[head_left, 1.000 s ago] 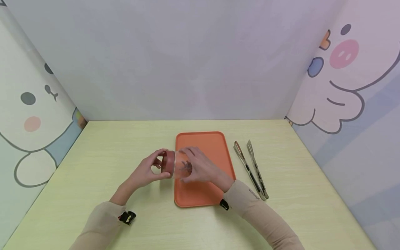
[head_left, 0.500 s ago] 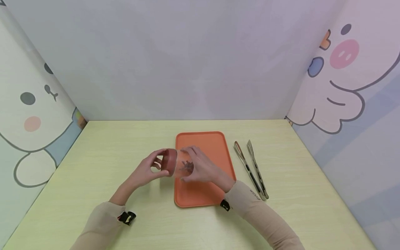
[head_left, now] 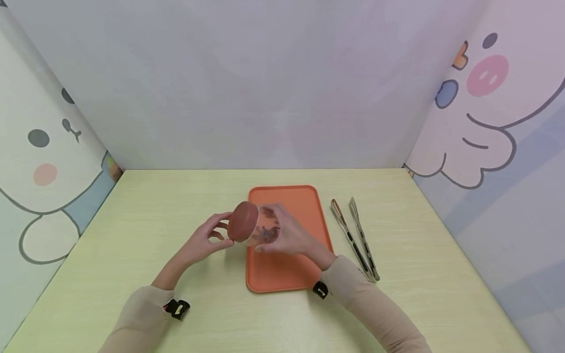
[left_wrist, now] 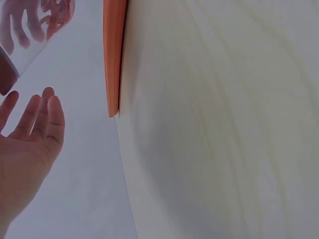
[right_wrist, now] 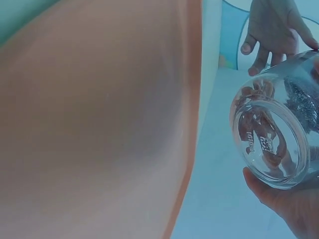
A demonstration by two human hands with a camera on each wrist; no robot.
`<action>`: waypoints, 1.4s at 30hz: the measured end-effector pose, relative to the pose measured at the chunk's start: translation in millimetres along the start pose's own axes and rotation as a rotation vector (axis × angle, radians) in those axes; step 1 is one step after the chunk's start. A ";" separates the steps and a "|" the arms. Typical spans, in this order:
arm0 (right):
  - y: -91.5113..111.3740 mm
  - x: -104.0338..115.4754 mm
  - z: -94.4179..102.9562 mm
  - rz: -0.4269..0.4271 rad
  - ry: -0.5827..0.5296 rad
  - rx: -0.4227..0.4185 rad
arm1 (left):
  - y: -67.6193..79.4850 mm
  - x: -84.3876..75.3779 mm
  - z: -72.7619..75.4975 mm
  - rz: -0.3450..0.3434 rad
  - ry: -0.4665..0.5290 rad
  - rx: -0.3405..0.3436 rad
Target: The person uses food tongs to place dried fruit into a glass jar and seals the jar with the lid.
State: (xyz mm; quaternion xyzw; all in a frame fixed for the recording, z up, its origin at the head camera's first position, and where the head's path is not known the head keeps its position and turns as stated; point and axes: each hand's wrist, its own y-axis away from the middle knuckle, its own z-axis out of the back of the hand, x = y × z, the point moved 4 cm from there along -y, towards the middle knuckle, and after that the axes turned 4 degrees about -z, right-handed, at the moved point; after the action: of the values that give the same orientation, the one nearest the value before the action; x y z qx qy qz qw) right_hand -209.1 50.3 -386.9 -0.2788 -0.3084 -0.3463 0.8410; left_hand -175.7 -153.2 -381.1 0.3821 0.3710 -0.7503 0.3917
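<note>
My right hand [head_left: 289, 235] grips a clear jar [head_left: 267, 226] by its body, thumb below and fingers over the top. The jar is tilted above the tray's left edge, its reddish-brown lid [head_left: 243, 221] facing up and left. Dark marks show on or in the jar; which, I cannot tell. In the right wrist view the clear jar bottom [right_wrist: 271, 142] shows white print. My left hand [head_left: 205, 241] is beside the lid with loosely spread fingers. The left wrist view shows a small gap between those fingers [left_wrist: 56, 117] and the lid [left_wrist: 6, 74].
An orange rectangular tray [head_left: 282, 274] lies on the pale wooden table [head_left: 176, 196] beneath the jar. To its right lie long metal tongs [head_left: 358, 240], spread apart. A grey-white wall panel [head_left: 273, 98] rises behind the table, and cartoon-printed panels [head_left: 481, 122] stand at the sides.
The jar has tipped so its lid now faces more up and toward the camera, and it has shifted slightly right and up. My left fingers, earlier around the lid, have come off it.
</note>
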 end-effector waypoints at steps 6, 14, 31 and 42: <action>1.7 8.5 3.3 -0.006 -0.073 0.005 | 0.2 11.8 -0.1 0.003 0.017 0.012; 3.9 21.3 7.5 -0.015 -0.173 0.012 | -1.3 38.0 -4.5 -0.025 0.116 0.043; 5.0 40.9 16.0 0.080 -0.302 0.018 | -4.4 25.6 -11.0 -0.071 0.341 0.088; -1.0 15.1 5.6 0.041 -0.154 -0.022 | -2.6 17.0 -6.1 -0.072 0.383 0.078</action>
State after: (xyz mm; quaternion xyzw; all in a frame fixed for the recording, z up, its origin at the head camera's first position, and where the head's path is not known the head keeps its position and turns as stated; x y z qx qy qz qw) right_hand -203.0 47.4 -372.2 -0.3201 -0.3626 -0.3099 0.8186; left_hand -183.1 -152.0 -397.7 0.5191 0.4229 -0.6913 0.2716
